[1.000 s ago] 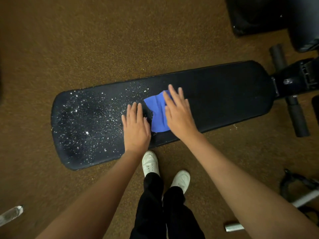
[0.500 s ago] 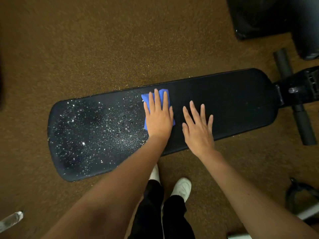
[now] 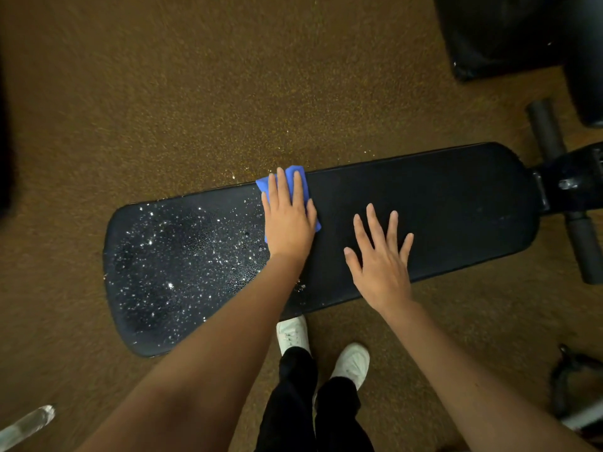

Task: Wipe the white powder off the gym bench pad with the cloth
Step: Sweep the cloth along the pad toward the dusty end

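The black gym bench pad [image 3: 456, 203] lies lengthwise on brown carpet [image 3: 163, 93], open floor along its far edge. The blue cloth [image 3: 301, 181] sits at that far edge, one corner overhanging. The left hand [image 3: 288, 220] presses flat on the cloth, fingers close together. White powder [image 3: 169, 256] covers the pad's left portion (right portion looks clean). The right hand [image 3: 381, 259] rests spread on bare pad, holding nothing.

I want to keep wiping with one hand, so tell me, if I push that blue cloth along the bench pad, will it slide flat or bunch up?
The cloth looks thin and folded, so it is probably floppy and light. Under the flat left hand it should likely slide without bunching. Its far corner overhangs the pad edge and may droop.
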Demonstrator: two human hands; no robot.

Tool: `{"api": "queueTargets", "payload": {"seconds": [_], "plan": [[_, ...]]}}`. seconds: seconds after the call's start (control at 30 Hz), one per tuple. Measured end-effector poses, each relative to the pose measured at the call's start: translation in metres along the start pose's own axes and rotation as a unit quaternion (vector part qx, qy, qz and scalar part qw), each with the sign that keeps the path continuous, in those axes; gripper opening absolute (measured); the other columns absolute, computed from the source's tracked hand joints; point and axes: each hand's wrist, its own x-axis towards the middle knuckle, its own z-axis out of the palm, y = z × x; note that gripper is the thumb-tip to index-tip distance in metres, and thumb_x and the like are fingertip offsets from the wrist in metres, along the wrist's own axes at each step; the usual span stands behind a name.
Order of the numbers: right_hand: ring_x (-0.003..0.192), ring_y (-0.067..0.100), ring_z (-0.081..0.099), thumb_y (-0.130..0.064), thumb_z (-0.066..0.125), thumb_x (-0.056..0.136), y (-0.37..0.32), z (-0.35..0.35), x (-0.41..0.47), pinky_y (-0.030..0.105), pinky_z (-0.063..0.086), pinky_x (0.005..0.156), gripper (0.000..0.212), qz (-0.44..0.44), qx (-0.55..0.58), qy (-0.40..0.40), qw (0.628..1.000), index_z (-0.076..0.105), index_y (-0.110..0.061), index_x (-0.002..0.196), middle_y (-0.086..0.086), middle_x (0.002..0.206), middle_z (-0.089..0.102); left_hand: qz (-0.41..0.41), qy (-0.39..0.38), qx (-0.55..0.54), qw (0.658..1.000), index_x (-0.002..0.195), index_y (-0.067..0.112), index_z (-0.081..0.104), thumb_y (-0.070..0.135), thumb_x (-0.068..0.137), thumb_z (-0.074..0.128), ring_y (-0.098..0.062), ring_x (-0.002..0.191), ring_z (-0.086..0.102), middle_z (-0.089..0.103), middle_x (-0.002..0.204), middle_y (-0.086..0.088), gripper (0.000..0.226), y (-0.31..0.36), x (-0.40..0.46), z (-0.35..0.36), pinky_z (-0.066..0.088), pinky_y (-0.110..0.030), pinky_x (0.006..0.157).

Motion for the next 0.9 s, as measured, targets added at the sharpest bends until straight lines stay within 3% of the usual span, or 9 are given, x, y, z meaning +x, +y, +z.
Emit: {"api": "queueTargets", "payload": {"seconds": [0.07, 0.17, 0.23, 0.5, 0.73, 0.9], "plan": [[0.143, 0.035, -0.010, -0.042, 0.036, 0.095, -0.001, 0.001, 0.000, 0.062, 0.001, 0.109, 0.062, 0.004, -0.002, -0.007, 1.000, 0.018, -0.019, 0.149, 0.002, 0.159, 0.000, -0.009, 0.006, -0.015, 1.000, 0.138, 0.001, 0.038, 0.028, 0.091, 0.025, -0.041, 0.134, 0.029, 0.034, 0.144, -0.026, 0.056, 0.002, 0.004, 0.002, 0.028, -0.053, 0.106], [0.143, 0.036, -0.010, -0.044, 0.034, 0.094, -0.002, 0.003, 0.000, 0.063, 0.003, 0.109, 0.064, 0.006, -0.007, -0.007, 1.000, 0.016, -0.019, 0.149, 0.003, 0.159, -0.001, 0.122, -0.003, 0.018, 0.992, 0.138, 0.002, 0.039, 0.021, 0.090, 0.028, -0.040, 0.134, 0.031, 0.036, 0.144, -0.024, 0.052, -0.007, -0.018, 0.004, 0.031, -0.054, 0.104], [0.143, 0.036, -0.008, -0.046, 0.031, 0.092, -0.004, 0.002, 0.000, 0.063, 0.003, 0.109, 0.066, 0.009, -0.015, -0.008, 1.000, 0.016, -0.018, 0.149, 0.004, 0.159, 0.000, 0.161, -0.009, 0.033, 0.986, 0.138, 0.004, 0.038, 0.021, 0.092, 0.029, -0.038, 0.135, 0.031, 0.035, 0.145, -0.022, 0.050, -0.018, -0.032, 0.003, 0.030, -0.053, 0.105], [0.144, 0.032, -0.011, -0.045, 0.032, 0.095, -0.017, -0.001, -0.003, 0.055, 0.003, 0.113, 0.064, 0.033, 0.018, -0.011, 0.999, 0.015, -0.015, 0.149, 0.005, 0.159, -0.004, 0.056, 0.026, -0.040, 0.997, 0.130, -0.005, 0.046, 0.025, 0.095, 0.024, -0.044, 0.126, 0.039, 0.045, 0.132, -0.030, 0.051, -0.021, 0.029, -0.005, 0.030, -0.052, 0.107], [0.144, 0.032, -0.005, -0.042, 0.036, 0.094, -0.015, -0.002, -0.004, 0.056, 0.008, 0.113, 0.063, 0.026, 0.022, -0.013, 0.999, 0.021, -0.015, 0.149, 0.006, 0.159, 0.001, 0.215, -0.002, 0.001, 0.977, 0.132, 0.001, 0.047, 0.020, 0.092, 0.034, -0.041, 0.127, 0.042, 0.045, 0.136, -0.025, 0.046, -0.003, 0.006, 0.009, 0.037, -0.052, 0.102], [0.144, 0.031, -0.009, -0.044, 0.032, 0.095, -0.015, -0.004, -0.004, 0.053, 0.004, 0.114, 0.063, 0.027, 0.026, -0.016, 0.999, 0.017, -0.016, 0.150, 0.004, 0.159, -0.004, 0.142, 0.012, -0.024, 0.990, 0.135, 0.000, 0.041, 0.021, 0.095, 0.030, -0.042, 0.129, 0.037, 0.041, 0.138, -0.026, 0.047, -0.036, 0.011, -0.005, 0.031, -0.051, 0.107]]}}
